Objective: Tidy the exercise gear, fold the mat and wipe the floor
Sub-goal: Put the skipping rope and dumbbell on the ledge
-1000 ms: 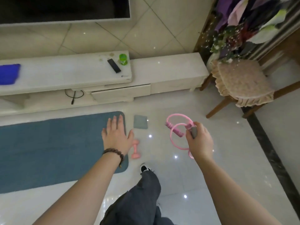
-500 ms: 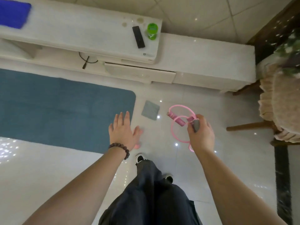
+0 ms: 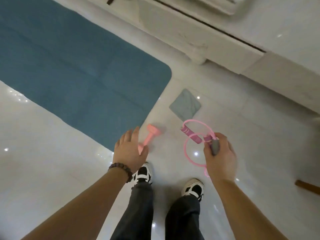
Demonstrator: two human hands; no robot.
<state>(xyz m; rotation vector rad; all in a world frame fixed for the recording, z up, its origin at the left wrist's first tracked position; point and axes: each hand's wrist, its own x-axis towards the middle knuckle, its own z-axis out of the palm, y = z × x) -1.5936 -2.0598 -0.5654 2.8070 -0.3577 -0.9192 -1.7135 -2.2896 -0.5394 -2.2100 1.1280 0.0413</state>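
The right hand (image 3: 220,156) was clamped on the coiled pink jump rope (image 3: 194,135), keeping it gathered. The left hand (image 3: 129,151), fingers apart, hovered over the pink dumbbell (image 3: 149,137) lying on the floor just beside the blue mat (image 3: 78,70), likely to collect it.

Both arms reached forward and down. The left hand (image 3: 129,150), palm down with straight fingers, hovered over the pink dumbbell (image 3: 149,137). To the dumbbell's right, the right hand (image 3: 220,157) gripped grey-and-pink handles, fingers curled.
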